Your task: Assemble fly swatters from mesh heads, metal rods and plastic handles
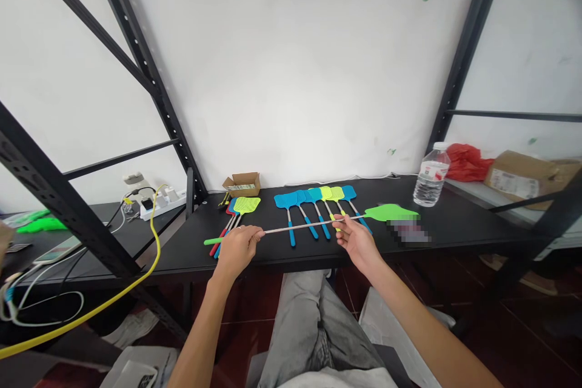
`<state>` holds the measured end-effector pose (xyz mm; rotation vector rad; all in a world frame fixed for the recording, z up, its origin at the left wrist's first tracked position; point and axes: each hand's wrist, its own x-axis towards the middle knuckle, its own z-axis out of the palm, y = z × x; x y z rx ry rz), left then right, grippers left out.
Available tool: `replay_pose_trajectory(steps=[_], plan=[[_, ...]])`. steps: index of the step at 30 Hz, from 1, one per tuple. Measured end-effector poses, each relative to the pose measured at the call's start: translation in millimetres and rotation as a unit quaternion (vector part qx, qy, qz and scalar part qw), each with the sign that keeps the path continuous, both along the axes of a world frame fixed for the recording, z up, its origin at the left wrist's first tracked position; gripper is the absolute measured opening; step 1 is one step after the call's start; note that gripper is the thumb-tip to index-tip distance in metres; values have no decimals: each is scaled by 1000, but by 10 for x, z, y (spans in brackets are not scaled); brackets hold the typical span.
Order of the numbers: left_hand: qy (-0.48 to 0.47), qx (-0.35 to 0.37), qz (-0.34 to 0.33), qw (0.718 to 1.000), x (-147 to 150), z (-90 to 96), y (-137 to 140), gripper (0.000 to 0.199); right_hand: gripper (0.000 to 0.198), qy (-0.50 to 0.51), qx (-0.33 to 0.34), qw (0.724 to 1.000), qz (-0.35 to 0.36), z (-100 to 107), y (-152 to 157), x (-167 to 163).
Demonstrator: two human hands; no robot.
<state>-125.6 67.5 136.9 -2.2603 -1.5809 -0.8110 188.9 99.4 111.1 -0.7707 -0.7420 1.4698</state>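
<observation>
A green fly swatter [391,212] with a long, thin metal rod is held level above the front of the black table. My left hand [240,245] is closed round the rod beside the green handle. Near the head, my right hand [357,242] pinches the rod with thumb and fingers. Behind the rod lies a row of blue and yellow fly swatters [286,200], their heads overlapping toward the wall. By my left hand is a smaller overlapping group with a yellow-green fly swatter [247,204] on top and red and blue ones beneath.
A small open cardboard box [243,184] stands at the back left of the black table [391,191]. A water bottle [431,174] stands at the right. Black metal posts rise on both sides. A yellow cable [154,242] hangs at the left, near a white power strip [163,205].
</observation>
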Motion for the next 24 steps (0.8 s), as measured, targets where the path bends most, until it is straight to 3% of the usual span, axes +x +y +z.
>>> replay_pose_trajectory(steps=[13,24], plan=[[-9,9,16,1000,-49,24,-3,32,23,53,-18,998,-9,-32,74,70],[-29,-1,44,999,-198,71,-34,33,22,142,-24,989,-40,94,131,262]])
